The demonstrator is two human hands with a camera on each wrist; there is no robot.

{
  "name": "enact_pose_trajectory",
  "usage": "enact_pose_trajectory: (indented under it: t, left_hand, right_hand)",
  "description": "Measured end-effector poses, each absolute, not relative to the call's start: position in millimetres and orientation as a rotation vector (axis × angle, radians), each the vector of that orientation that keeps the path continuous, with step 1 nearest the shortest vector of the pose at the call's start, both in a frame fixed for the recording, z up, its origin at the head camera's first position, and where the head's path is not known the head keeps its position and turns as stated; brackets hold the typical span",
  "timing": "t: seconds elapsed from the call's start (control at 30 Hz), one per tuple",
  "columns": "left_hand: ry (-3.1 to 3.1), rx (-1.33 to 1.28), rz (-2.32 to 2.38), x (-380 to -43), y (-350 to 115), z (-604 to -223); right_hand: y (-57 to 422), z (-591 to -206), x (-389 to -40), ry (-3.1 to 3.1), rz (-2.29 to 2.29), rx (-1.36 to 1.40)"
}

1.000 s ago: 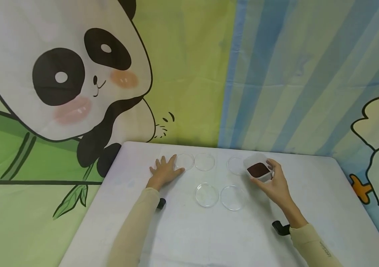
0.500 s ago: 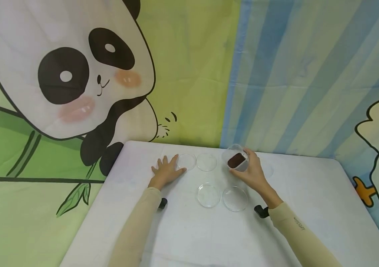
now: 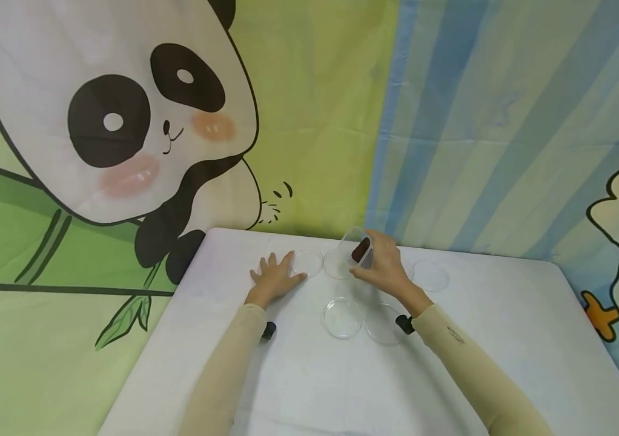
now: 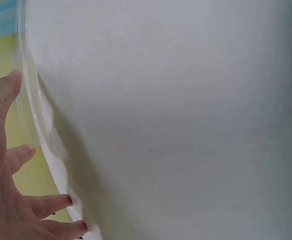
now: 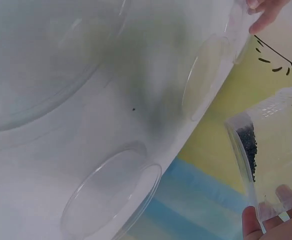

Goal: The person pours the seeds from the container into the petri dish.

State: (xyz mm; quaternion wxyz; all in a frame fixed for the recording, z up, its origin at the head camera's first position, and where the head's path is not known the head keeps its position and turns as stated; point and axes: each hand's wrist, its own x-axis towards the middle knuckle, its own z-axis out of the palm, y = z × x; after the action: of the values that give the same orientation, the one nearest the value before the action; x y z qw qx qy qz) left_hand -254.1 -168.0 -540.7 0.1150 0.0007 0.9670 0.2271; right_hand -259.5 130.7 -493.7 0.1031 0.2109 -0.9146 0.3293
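My right hand (image 3: 388, 266) grips a clear plastic tub (image 5: 276, 150) by its sides, raised and tilted over the back row of dishes. Dark brown granules (image 3: 361, 249) have slid to one side inside it. Below the tub, a clear round dish (image 3: 334, 264) is partly covered by it in the head view. My left hand (image 3: 274, 280) lies with fingers spread at the back left of the table. Its thumb and index finger are at the rim of the leftmost dish (image 3: 307, 264), also seen edge-on in the left wrist view.
Two more clear dishes (image 3: 343, 318) sit side by side in front. Another dish (image 3: 430, 276) lies right of my right hand, whose wrist partly hides one beside it. A dark speck (image 5: 133, 109) lies on the white table (image 3: 298, 381). A printed curtain (image 3: 315, 121) hangs behind.
My right hand has carried the tub leftward from the right side of the back row and tipped it more steeply, uncovering a dish at the right. My left hand has stayed put.
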Motion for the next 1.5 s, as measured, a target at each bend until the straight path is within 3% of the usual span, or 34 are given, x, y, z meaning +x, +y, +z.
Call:
enact_pose_trajectory:
  t: [0.53, 1.5]
  left_hand:
    - [2.835, -0.015, 0.629, -257, -168, -544]
    - [2.854, -0.009, 0.634, -255, -167, -540]
  right_hand:
    - [84, -502, -279, -2.738, 0.681, 0.729]
    - [58, -503, -285, -2.793, 0.227, 0.850]
